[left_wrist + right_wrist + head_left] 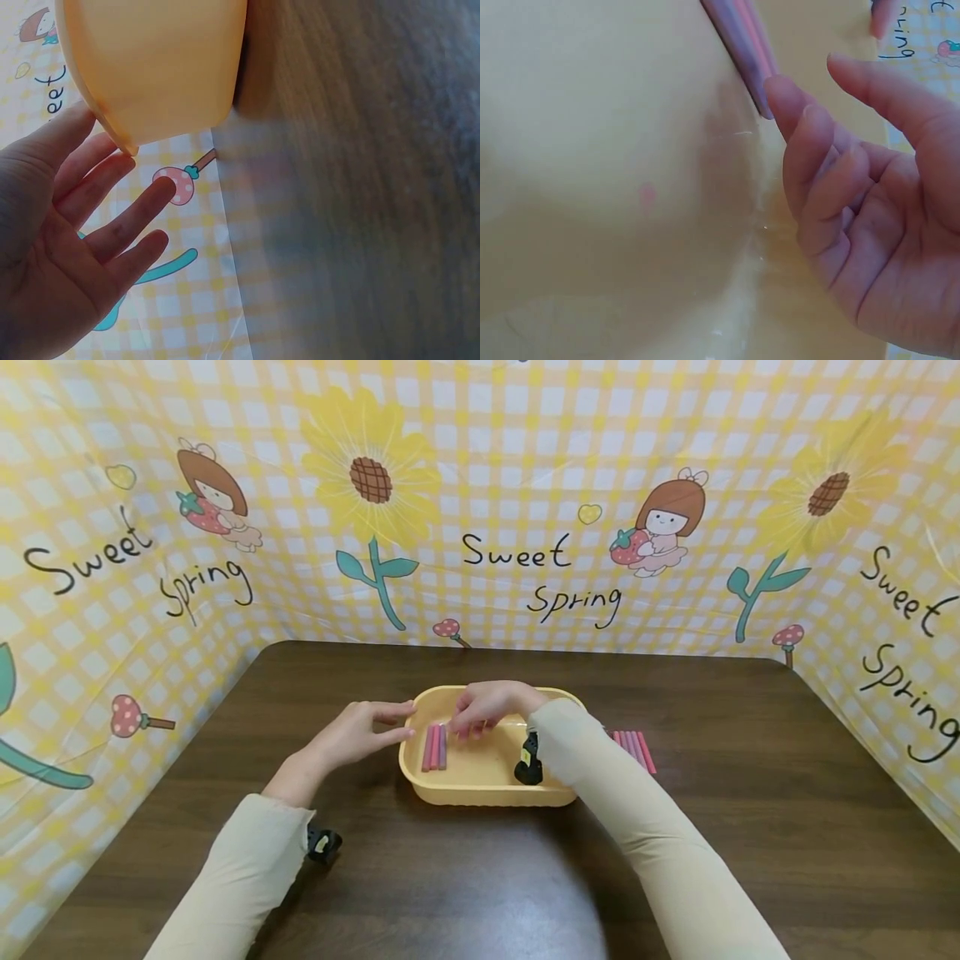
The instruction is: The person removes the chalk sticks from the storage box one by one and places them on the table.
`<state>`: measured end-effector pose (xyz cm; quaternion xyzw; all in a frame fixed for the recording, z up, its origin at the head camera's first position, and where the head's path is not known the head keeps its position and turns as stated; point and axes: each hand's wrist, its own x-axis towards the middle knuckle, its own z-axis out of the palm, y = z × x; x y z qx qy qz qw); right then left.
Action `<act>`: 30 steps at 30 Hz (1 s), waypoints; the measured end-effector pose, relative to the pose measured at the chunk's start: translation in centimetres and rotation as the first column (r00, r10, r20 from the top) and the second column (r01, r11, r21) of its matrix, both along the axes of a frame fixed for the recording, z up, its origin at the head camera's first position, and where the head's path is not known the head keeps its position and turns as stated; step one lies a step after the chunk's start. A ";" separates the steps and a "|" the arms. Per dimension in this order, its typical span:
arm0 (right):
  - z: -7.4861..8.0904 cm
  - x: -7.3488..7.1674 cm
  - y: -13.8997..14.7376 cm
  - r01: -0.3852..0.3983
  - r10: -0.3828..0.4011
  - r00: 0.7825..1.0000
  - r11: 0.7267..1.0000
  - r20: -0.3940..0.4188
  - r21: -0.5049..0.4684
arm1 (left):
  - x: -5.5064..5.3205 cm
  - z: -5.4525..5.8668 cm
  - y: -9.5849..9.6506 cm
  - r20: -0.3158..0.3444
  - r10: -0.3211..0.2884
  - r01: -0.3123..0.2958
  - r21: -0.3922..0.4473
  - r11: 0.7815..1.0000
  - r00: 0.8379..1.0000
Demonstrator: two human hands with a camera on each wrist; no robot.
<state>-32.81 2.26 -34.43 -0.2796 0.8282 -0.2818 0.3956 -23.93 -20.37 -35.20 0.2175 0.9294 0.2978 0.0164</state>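
A pale yellow oval tub stands on the table. Inside its left end, pink and purple sticks lie side by side; in the right wrist view the purple stick is nearest. My left hand touches the tub's left rim with fingers spread; the left wrist view shows the thumb and some fingertips at the rim. My right hand is inside the tub, just right of the sticks. Its fingers are loosely bent, thumb apart, with nothing held. One fingertip is at the sticks' end; contact is unclear.
Several more pink and purple sticks lie on the table right of the tub, partly hidden behind the right sleeve. A yellow checked cloth stands behind the brown table and along both sides.
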 end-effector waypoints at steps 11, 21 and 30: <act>-1.2 0.4 -1.4 0.021 -0.022 1.000 0.997 0.011 0.074 | 0.1 0.0 0.1 0.003 -0.001 0.001 0.002 1.000 1.000; -1.7 0.5 -2.2 0.064 -0.061 0.998 0.994 -0.032 0.087 | 0.0 0.0 0.2 0.015 0.014 -0.014 0.008 1.000 1.000; -1.8 0.4 -2.3 0.060 -0.054 0.997 0.992 -0.052 0.110 | 0.1 0.1 0.1 0.006 0.007 -0.007 0.009 1.000 1.000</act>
